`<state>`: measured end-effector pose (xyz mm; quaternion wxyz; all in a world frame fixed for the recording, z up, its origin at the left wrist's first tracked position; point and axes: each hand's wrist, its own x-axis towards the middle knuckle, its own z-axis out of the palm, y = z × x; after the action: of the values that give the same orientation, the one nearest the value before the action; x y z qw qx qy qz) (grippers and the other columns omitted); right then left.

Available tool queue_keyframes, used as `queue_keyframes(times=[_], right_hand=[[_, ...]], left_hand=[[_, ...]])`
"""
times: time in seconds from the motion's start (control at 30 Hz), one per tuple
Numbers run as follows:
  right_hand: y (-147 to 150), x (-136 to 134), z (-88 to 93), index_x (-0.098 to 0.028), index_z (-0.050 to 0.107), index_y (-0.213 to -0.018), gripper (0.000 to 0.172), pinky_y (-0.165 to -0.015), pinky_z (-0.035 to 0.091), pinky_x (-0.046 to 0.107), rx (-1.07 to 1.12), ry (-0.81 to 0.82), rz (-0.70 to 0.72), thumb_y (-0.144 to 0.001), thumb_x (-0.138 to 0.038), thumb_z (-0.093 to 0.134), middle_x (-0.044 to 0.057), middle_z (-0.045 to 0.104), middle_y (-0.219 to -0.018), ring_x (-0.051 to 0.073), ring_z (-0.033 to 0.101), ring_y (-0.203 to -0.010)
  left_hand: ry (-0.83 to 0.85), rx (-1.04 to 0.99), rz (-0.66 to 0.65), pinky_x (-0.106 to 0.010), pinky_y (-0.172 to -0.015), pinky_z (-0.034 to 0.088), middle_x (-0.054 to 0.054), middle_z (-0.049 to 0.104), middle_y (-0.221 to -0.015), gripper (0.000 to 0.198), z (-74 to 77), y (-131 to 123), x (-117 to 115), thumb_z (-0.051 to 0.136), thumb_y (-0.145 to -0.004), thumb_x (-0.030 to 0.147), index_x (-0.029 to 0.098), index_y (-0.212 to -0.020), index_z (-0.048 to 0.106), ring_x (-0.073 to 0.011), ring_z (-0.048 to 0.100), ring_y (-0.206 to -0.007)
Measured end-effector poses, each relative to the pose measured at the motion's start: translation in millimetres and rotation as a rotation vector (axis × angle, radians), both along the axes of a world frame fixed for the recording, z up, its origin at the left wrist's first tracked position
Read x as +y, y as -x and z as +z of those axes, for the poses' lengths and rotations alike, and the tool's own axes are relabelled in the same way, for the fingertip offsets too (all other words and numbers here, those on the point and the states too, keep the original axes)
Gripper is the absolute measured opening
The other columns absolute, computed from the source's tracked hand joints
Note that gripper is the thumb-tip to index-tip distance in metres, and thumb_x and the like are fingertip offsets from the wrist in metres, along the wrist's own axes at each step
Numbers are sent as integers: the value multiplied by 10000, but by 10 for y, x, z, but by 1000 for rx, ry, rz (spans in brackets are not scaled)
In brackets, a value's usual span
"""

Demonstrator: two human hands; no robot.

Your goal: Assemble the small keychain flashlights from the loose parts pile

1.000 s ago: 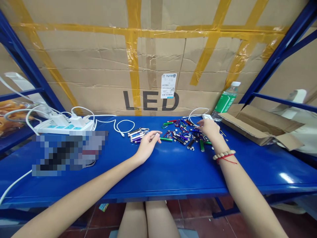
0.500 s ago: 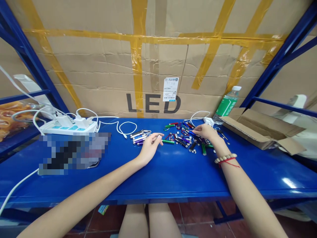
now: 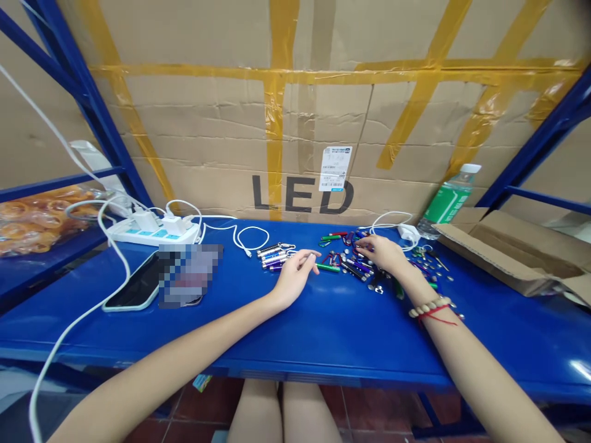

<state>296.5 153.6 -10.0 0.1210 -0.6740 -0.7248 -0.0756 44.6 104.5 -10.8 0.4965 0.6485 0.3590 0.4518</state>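
My left hand [image 3: 297, 275] rests at the left edge of a heap of small metal keychain flashlights [image 3: 355, 267], thumb and fingers pressed together. Whatever they pinch is too small to name. A green flashlight [image 3: 329, 268] lies right by these fingertips; I cannot tell whether they touch it. My right hand [image 3: 386, 253] reaches into the back of the heap with fingers closed in a pinch, and the thing in them is hidden. Beyond my left hand several silver, blue and purple flashlights [image 3: 273, 257] lie side by side with carabiner clips.
A power strip [image 3: 152, 234] with white cables and a phone [image 3: 133, 284] occupy the left of the blue table [image 3: 258, 344]. At right stand a green-labelled bottle [image 3: 447, 203], a white charger [image 3: 409, 234] and an open cardboard box [image 3: 498, 261]. A large taped carton [image 3: 207, 135] walls the back.
The view has swung left, so everything appears shifted rightward. My right hand has drawn slightly left across the heap, still pinching. My left hand keeps its place and its grip.
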Motion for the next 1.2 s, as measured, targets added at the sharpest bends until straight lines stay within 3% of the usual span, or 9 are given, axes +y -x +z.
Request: queue_keyframes(times=[0.2,0.4,0.7,0.83,0.97,1.1,1.2], right_hand=[[20,-46,64,-256,681,-833,165,-515,335,193,48,12,-57,-739,-356,590,-13,675,-838,143,606,-760],[114,-99,123,-270,698,-802,252,-482,310,199,91,17,-126,-755,-462,542,6,677,-760,150,604,-692],[132,-127,139,-271,683,-857,175,-512,354,193,131,13,-123,-721,-313,581,-21,686,-809,141,620,-750],[101,-83,87,-236,677,-929,240,-568,408,220,148,-106,-101,-751,-300,530,18,681,-878,157,615,-762],[136,-67,105,-175,665,-987,299,-694,454,262,371,-182,-1,-785,-287,476,59,674,-932,161,617,-766],[202,-85,160,-156,673,-927,306,-688,463,273,598,-166,83,-766,-350,499,63,687,-850,162,619,-712],[255,-106,189,-148,678,-876,336,-702,463,295,658,-247,83,-731,-415,534,79,681,-835,169,609,-707]], left_hand=[[-18,12,8,-214,-546,299,-8,530,-634,272,10,18,-6,402,-868,279,101,-993,564,-102,439,-571],[-25,16,35,-217,-587,318,-11,533,-626,257,48,31,-26,406,-869,271,105,-979,567,-121,484,-634],[-11,13,39,-214,-545,292,-4,525,-624,254,60,43,-29,402,-872,269,110,-985,564,-103,435,-561],[-8,15,42,-215,-574,310,-5,527,-624,255,33,40,-6,396,-876,275,112,-983,561,-109,464,-598],[-33,6,37,-225,-609,333,-7,547,-621,275,0,39,15,395,-877,312,121,-1001,550,-125,502,-643],[-79,21,60,-229,-613,339,-6,579,-637,282,-3,48,14,389,-881,337,134,-1019,527,-125,505,-632],[-100,45,73,-238,-659,353,-16,616,-686,262,21,54,-7,396,-883,326,137,-1022,512,-127,516,-663]])
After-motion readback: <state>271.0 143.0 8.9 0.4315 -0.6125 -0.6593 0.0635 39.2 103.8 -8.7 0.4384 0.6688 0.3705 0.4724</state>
